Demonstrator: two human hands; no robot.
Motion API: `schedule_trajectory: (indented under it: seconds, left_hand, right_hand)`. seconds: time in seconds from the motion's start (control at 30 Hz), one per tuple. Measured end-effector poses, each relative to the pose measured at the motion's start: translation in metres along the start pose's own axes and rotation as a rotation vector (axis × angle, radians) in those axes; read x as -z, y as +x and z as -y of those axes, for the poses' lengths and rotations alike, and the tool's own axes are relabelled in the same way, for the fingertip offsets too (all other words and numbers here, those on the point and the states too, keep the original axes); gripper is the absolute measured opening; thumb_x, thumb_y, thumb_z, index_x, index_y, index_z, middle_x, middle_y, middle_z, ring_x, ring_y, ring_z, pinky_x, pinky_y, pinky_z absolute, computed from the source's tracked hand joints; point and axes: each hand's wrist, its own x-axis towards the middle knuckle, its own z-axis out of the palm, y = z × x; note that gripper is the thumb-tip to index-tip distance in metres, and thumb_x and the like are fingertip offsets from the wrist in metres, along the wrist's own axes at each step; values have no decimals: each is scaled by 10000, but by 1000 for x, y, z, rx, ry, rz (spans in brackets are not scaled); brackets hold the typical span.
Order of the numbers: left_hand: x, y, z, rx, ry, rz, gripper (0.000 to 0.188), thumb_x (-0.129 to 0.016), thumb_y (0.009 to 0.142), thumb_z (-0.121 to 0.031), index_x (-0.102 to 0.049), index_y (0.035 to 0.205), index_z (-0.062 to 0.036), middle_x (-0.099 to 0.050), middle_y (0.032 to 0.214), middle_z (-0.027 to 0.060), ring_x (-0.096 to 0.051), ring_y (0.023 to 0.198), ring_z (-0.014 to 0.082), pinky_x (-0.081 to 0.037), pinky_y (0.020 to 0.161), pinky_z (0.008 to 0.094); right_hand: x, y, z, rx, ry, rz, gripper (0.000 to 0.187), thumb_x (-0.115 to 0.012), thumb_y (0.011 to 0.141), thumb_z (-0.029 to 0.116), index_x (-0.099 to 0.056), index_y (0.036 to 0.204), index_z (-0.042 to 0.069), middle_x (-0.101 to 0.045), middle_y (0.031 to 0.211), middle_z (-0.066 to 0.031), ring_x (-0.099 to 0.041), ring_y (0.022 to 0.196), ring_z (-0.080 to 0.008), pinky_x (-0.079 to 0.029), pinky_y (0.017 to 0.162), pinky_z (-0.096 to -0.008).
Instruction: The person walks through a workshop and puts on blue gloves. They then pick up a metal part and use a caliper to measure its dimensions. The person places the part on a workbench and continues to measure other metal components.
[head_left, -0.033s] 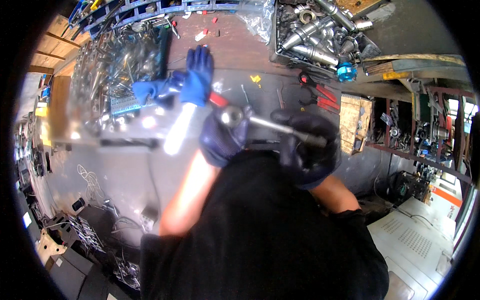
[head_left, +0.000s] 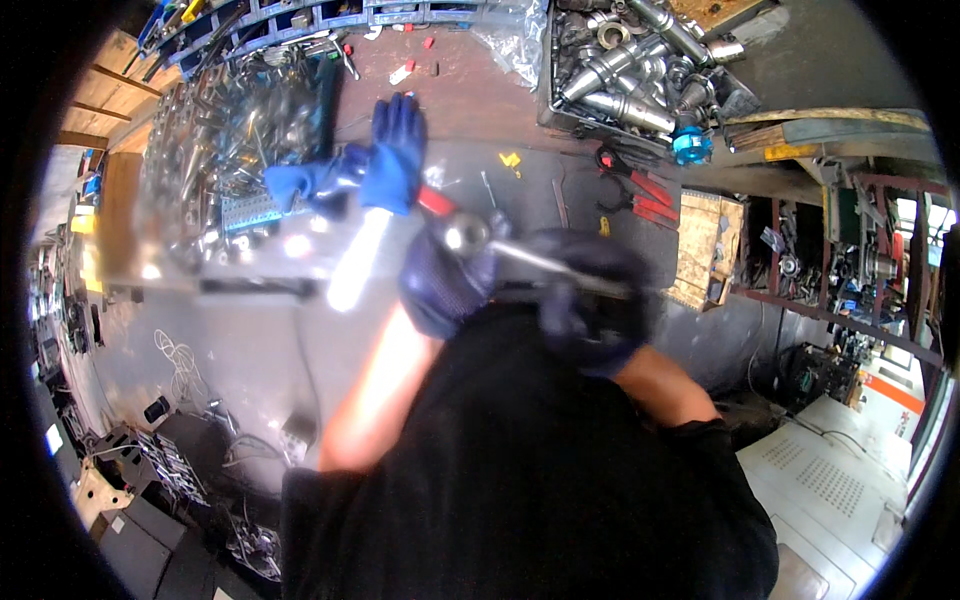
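My left hand point(head_left: 452, 285), in a dark purple glove, is closed around a tool with a shiny round metal head point(head_left: 465, 235). A red part point(head_left: 434, 200) sticks out beyond this head, on the far left. From the head a thin metal rod point(head_left: 545, 262) slants right and towards me. My right hand point(head_left: 598, 305), gloved alike, is curled about the rod's other end; motion blurs its fingers. Two blue gloves point(head_left: 393, 150) lie just beyond my left hand. Below them rests a bright white, long thing point(head_left: 360, 260), its kind unclear.
On the bench's left a tray point(head_left: 325, 110) holds many small metal parts. Red-handled pliers point(head_left: 652, 190), a yellow piece point(head_left: 511, 160) and slim tools point(head_left: 560, 200) lie beyond my right hand. A black crate point(head_left: 600, 122) of metal tool holders stands far right. Blue bins point(head_left: 350, 14) line the back.
My right hand has shifted left and blurs more. The rod's right end has swung slightly towards me. My left hand and the round head stay nearly in place.
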Motion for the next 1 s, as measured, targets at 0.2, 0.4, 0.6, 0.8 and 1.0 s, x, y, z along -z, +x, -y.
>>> schedule_trajectory:
  seconds: [0.2, 0.4, 0.6, 0.8, 1.0]
  left_hand:
    - [-14, -8, -16, 417, -273, 91, 151, -667, 955, -132, -646, 996, 12, -695, 1005, 175, -706, 894, 258, -588, 734, 339]
    - [-20, -6, -26, 596, -926, 21, 172, -579, 994, -163, -619, 985, 4, -655, 1082, 195, -684, 986, 294, -614, 826, 410]
    - [1, 1, -16, 271, -483, 183, 62, -638, 946, -25, -589, 983, -14, -648, 1030, 145, -680, 940, 252, -615, 801, 366]
    - [-8, -5, 0, 53, 184, 206, 180, -681, 934, 18, -651, 1111, 6, -709, 972, 124, -700, 874, 210, -581, 782, 290]
    - [-14, -11, 38, 826, -831, -3, 267, -512, 1059, -166, -620, 1175, 49, -697, 1041, 140, -703, 887, 232, -595, 776, 338]
  right_hand:
    - [8, 5, 5, -97, -62, -10, 388, -764, 875, 100, -653, 1240, 28, -744, 1047, -157, -743, 893, -258, -588, 792, -368]
    - [10, -18, -14, -245, 110, 234, 370, -724, 923, 122, -622, 1265, 21, -723, 1136, -154, -729, 973, -240, -589, 831, -359]
    - [12, -4, -14, -294, -57, -110, 276, -697, 912, 74, -646, 1180, 31, -740, 1023, -136, -720, 942, -210, -582, 837, -347]
    - [22, -11, -94, -848, -500, 190, 459, -684, 911, 309, -619, 1302, 79, -716, 1125, -215, -700, 1024, -404, -554, 926, -465]
    - [-16, -37, -166, -801, -821, 279, 652, -686, 902, 474, -515, 1437, 144, -719, 1112, -219, -694, 1004, -440, -567, 871, -489]
